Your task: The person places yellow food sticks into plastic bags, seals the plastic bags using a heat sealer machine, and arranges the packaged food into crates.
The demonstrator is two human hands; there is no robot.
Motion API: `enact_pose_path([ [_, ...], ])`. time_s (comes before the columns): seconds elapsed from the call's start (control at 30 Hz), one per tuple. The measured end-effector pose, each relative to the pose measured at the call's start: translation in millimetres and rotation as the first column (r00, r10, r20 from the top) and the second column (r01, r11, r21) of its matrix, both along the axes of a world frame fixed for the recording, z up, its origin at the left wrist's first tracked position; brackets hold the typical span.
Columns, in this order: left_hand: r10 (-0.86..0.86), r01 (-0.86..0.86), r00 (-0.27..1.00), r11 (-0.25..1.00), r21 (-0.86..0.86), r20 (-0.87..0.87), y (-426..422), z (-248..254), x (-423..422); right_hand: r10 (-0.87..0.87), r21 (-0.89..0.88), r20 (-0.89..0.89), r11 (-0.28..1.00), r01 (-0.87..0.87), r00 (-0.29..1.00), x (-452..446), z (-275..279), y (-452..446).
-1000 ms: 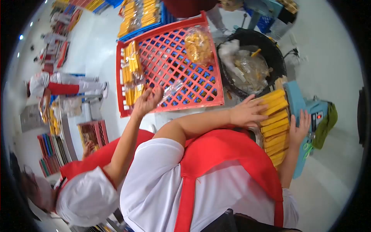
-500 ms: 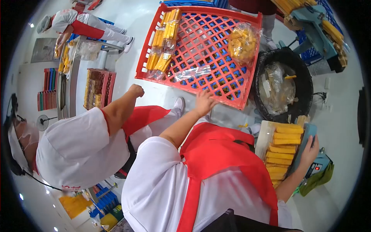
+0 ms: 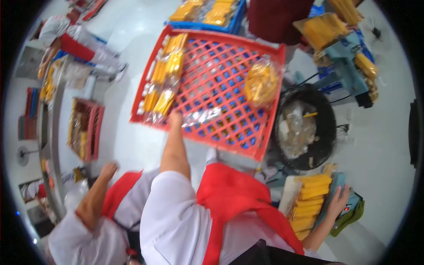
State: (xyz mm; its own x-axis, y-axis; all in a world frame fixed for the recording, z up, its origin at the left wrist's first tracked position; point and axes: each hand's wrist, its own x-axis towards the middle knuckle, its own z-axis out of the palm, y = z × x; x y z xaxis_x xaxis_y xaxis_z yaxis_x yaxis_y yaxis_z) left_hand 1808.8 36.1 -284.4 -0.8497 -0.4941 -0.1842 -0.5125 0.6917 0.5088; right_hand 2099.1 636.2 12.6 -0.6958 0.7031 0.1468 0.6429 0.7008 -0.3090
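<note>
My left hand [image 3: 176, 118] reaches to the near left edge of the red crate [image 3: 273, 110], beside one end of a clear plastic bag [image 3: 202, 116]; its fingers are blurred, so their grip is unclear. Packs of yellow sticks [image 3: 174, 64] line the crate's left side, and a round bag of yellow pieces [image 3: 261, 83] lies at its right. My right hand [image 3: 339, 201] rests with fingers spread on the blue-grey machine [image 3: 331, 194], next to a row of yellow sticks [image 3: 309, 203] on a pale tray.
A black bin [image 3: 329, 128] holding plastic scraps stands right of the crate. Behind the crate is a blue crate [image 3: 238, 22]. At the upper right stands another blue-grey machine [image 3: 349, 55]. A co-worker [image 3: 95, 221] is close on the left; another person [image 3: 278, 20] stands beyond the crate.
My left hand has gone from the yellow sticks to the crate's near left edge. My right hand stays at the machine. The view has shifted, and the near co-worker's arm has drawn back from the crate.
</note>
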Motion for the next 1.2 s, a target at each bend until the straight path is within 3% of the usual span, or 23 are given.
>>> enact_pose_path([
  [0.03, 0.003, -0.001, 0.998, 0.999, 0.04, -0.055, -3, -14, -22, 0.031, 0.061, 0.058, 0.998, -0.034, 0.998, 2, 1, -2],
  [0.1, 0.188, -0.099, 0.972, 0.875, 0.475, -0.144, -15, -52, -69, 0.03, 0.142, 0.116, 0.989, -0.047, 0.993, 1, 0, -9],
  [0.17, 0.45, -0.247, 0.893, 0.482, 0.841, 0.005, -20, -63, -111, -0.011, 0.201, 0.192, 0.979, -0.028, 0.981, -2, 5, -20],
  [0.23, 0.61, -0.12, 0.789, 0.273, 0.954, -0.075, -24, -84, -138, -0.051, 0.248, 0.289, 0.968, -0.023, 0.956, -11, 11, -29],
  [0.3, 0.707, -0.357, 0.703, 0.253, 0.899, 0.08, -6, -43, -149, -0.08, 0.273, 0.272, 0.962, 0.002, 0.959, -16, 10, -25],
  [0.37, 0.753, -0.106, 0.657, 0.146, 0.984, -0.041, -8, -57, -167, -0.004, 0.31, 0.282, 0.947, -0.088, 0.96, -29, 9, -19],
  [0.43, 0.76, -0.181, 0.618, 0.385, 0.905, -0.2, -11, -51, -182, 0.087, 0.329, 0.289, 0.926, -0.184, 0.953, -51, 12, -21],
  [0.47, 0.671, -0.162, 0.677, 0.537, 0.828, -0.303, -17, -38, -190, 0.162, 0.313, 0.263, 0.918, -0.243, 0.951, -70, 14, -26],
  [0.57, 0.204, 0.045, 0.757, 0.932, 0.361, -0.621, -19, 57, -196, 0.384, 0.198, 0.141, 0.892, -0.406, 0.913, -128, 24, -47],
  [0.63, -0.075, 0.228, 0.842, 0.947, 0.225, -0.535, -32, 107, -202, 0.43, -0.078, -0.085, 0.897, -0.436, 0.899, -170, 32, -81],
  [0.7, -0.308, 0.409, 0.87, 0.887, 0.215, -0.384, -9, 218, -168, 0.623, -0.135, -0.142, 0.758, -0.638, 0.769, -204, 32, -107],
  [0.73, -0.434, 0.507, 0.838, 0.843, 0.178, -0.331, -4, 259, -156, 0.604, -0.293, -0.285, 0.684, -0.668, 0.744, -219, 22, -125],
  [0.77, -0.437, 0.506, 0.834, 0.849, 0.152, -0.339, 4, 303, -141, 0.468, -0.595, -0.439, 0.488, -0.638, 0.767, -233, 6, -144],
  [0.8, -0.523, 0.605, 0.774, 0.777, 0.175, -0.356, 16, 344, -122, 0.375, -0.746, -0.48, 0.302, -0.594, 0.793, -246, -6, -168],
  [0.83, -0.603, 0.695, 0.705, 0.691, 0.198, -0.372, 28, 377, -102, 0.19, -0.89, -0.457, -0.113, -0.442, 0.869, -255, -32, -182],
  [0.9, -0.654, 0.762, 0.631, 0.622, 0.178, -0.416, 49, 427, -75, 0.056, -0.848, -0.106, -0.526, -0.061, 0.993, -261, -33, -231],
  [0.93, -0.693, 0.819, 0.561, 0.546, 0.178, -0.454, 60, 446, -62, 0.098, -0.736, -0.088, -0.677, 0.002, 0.991, -258, -29, -249],
  [0.97, -0.705, 0.827, 0.545, 0.539, 0.156, -0.454, 75, 461, -46, 0.086, -0.726, -0.107, -0.687, -0.019, 0.991, -250, -19, -263],
  [1.03, -0.687, 0.871, 0.478, 0.451, 0.195, -0.546, 103, 481, -19, 0.059, -0.256, -0.566, -0.961, -0.106, 0.822, -234, 1, -280],
  [1.1, -0.693, 0.909, 0.414, 0.353, 0.223, -0.591, 121, 480, -2, -0.012, -0.283, -0.621, -0.929, -0.239, 0.784, -222, 29, -277],
  [1.13, -0.409, 0.89, 0.39, 0.398, 0.223, -0.825, 138, 478, 15, -0.052, -0.315, -0.667, -0.884, -0.345, 0.743, -217, 45, -273],
  [1.17, -0.191, 0.842, 0.387, 0.472, 0.261, -0.902, 147, 473, 30, -0.065, -0.313, -0.674, -0.877, -0.364, 0.736, -214, 60, -269],
  [1.2, 0.024, 0.787, 0.338, 0.541, 0.297, -0.941, 157, 468, 44, -0.119, -0.34, -0.751, -0.773, -0.535, 0.65, -212, 75, -266],
])
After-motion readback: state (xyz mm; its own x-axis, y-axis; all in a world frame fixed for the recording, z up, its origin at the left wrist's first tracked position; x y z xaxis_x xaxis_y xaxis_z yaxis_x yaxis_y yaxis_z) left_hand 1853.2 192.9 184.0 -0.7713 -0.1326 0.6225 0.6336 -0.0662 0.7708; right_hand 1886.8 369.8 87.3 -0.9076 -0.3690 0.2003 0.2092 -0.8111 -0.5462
